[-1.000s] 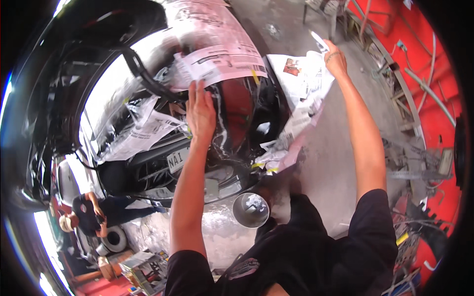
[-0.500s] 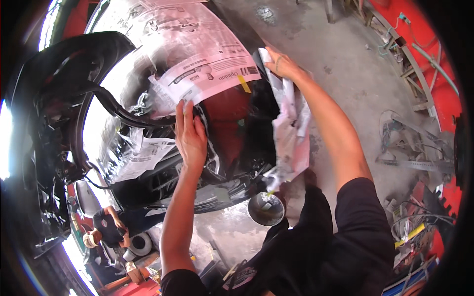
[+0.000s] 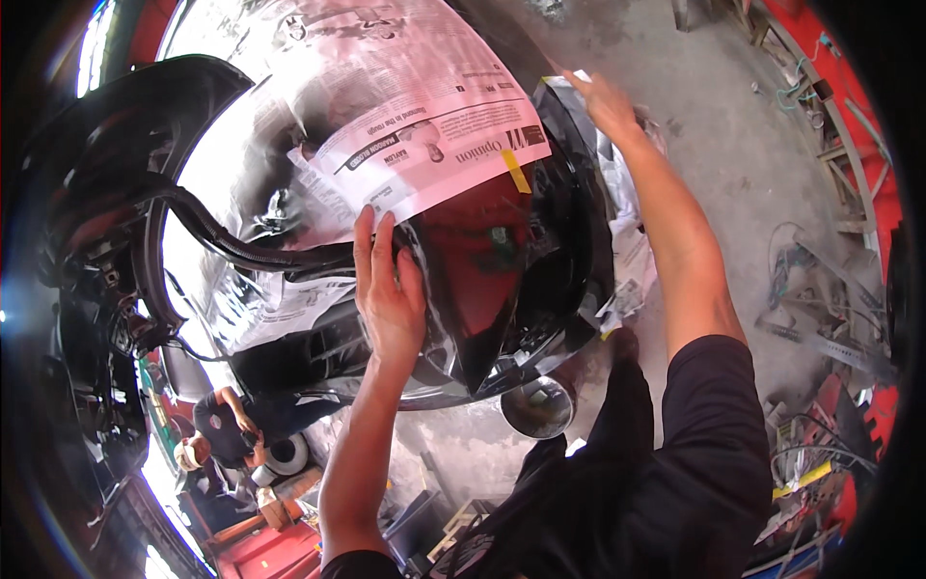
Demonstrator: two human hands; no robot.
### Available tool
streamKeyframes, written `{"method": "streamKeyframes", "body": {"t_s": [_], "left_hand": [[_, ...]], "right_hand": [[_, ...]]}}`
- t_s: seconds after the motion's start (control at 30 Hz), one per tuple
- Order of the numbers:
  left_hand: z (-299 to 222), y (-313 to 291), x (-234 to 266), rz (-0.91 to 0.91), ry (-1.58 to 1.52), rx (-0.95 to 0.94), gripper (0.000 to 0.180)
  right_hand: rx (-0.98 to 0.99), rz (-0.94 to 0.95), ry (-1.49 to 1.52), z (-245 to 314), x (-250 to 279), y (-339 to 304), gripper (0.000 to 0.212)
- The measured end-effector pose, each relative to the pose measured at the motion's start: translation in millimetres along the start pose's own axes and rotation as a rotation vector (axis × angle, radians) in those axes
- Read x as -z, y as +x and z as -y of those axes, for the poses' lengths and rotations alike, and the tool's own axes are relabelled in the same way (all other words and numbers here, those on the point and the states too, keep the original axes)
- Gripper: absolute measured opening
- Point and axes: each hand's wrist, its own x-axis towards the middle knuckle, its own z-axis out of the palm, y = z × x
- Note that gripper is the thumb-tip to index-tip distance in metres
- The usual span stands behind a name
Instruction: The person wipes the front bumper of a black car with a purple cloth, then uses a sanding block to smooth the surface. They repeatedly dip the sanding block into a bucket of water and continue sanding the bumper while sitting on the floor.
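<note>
A black car body (image 3: 569, 227) with a dark red tail lamp (image 3: 477, 261) stands before me. A large newspaper sheet (image 3: 424, 116) lies over its upper surface, with a strip of yellow tape (image 3: 515, 171) at its edge near the lamp. My left hand (image 3: 391, 294) is open, fingers stretched, fingertips at the near edge of that sheet. At the car's right side, my right hand (image 3: 606, 104) pinches the upper end of a second, crumpled newspaper sheet (image 3: 625, 198), which hangs down along the bodywork. Yellow tape shows at its top and bottom ends.
A raised black panel (image 3: 125, 145) and a curved black hose-like strip (image 3: 217, 227) are at left. A metal bucket (image 3: 537, 405) stands by my feet. Another person (image 3: 227, 425) is at lower left near a tyre. Metal stands (image 3: 830, 338) and scrap lie at right.
My right hand has moved farther away and rightward, bringing the hanging newspaper sheet along the car's side. My left hand stays by the other sheet's edge. The view has shifted slightly.
</note>
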Motion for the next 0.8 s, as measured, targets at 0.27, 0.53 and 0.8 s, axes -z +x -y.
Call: {"method": "streamKeyframes", "body": {"t_s": [0.27, 0.53, 0.8], "left_hand": [[3.3, 2.8, -4.5, 0.020, -0.014, -0.037, 0.043], [5.3, 0.1, -4.4, 0.009, 0.006, -0.066, 0.041], [11.5, -0.8, -8.4, -0.005, 0.031, -0.095, 0.040]], "right_hand": [[-0.198, -0.053, 0.013, -117.2, -34.1, -53.2, 0.049], [-0.310, 0.098, -0.080, -180.6, -55.5, -176.6, 0.051], [-0.178, 0.202, 0.268, -46.2, -44.3, -150.4, 0.051]]}}
